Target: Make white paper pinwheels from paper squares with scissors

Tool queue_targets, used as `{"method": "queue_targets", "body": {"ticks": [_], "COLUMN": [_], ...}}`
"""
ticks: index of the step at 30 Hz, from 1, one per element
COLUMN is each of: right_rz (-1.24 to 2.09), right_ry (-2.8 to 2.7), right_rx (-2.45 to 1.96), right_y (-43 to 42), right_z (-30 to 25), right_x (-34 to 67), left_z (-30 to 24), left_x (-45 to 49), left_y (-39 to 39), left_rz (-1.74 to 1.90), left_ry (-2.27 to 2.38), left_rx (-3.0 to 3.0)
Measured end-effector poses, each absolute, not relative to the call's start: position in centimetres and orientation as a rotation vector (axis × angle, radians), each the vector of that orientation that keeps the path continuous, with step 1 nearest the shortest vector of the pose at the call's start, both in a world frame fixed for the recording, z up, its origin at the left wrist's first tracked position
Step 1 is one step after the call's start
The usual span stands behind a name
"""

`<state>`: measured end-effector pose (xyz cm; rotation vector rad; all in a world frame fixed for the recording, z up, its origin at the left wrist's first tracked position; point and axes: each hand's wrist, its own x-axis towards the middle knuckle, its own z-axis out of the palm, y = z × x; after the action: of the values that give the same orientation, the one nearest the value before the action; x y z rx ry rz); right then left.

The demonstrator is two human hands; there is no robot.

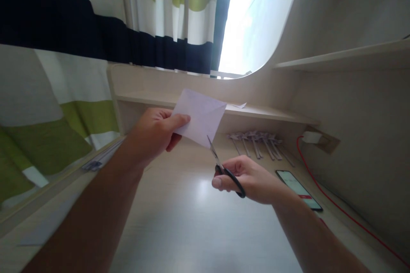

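Observation:
My left hand [156, 132] pinches a folded white sheet of paper [201, 115] by its left edge and holds it up above the desk. My right hand [250, 179] grips black-handled scissors [224, 170], thumb through one loop. The blades point up and left, and their tip touches the paper's lower edge. Both hands are closed on what they hold.
A row of several folded paper pieces [259, 140] lies at the back of the pale wooden desk [198, 230]. A phone [299, 190] with a lit screen lies at the right, beside a red cable [323, 192] running to a white plug [311, 137]. A striped curtain [96, 30] hangs behind, and a paper scrap [239, 105] lies on the low shelf.

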<state>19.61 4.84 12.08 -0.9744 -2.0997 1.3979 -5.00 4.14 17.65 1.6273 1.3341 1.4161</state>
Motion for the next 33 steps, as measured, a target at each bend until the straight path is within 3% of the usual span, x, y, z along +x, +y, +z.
{"method": "queue_targets", "body": {"ticks": [5, 12, 16, 26, 33], "right_rz": [1.415, 1.588, 1.668, 1.937, 1.953], "right_ry": [-2.029, -2.122, -2.158, -1.806, -1.708], "right_rx": [-1.161, -1.346, -1.363, -1.434, -1.404], "right_y": [4.1, 2.9, 3.7, 3.2, 3.2], "right_z": [10.8, 4.2, 2.4, 2.1, 1.4], "right_x": [20.7, 23.5, 24.1, 23.2, 23.4], "left_z": [15.3, 5.1, 1.8, 2.3, 2.4], "left_x": [-4.5, -3.0, -3.2, -3.7, -4.1], "left_y": [4.6, 2.9, 2.2, 1.9, 1.9], "left_rz": [1.286, 0.781, 0.696, 0.869, 0.936], "left_ry": [1.339, 1.317, 1.297, 1.191, 1.292], "left_rx": [1.637, 1.342, 1.241, 1.05, 1.054]}}
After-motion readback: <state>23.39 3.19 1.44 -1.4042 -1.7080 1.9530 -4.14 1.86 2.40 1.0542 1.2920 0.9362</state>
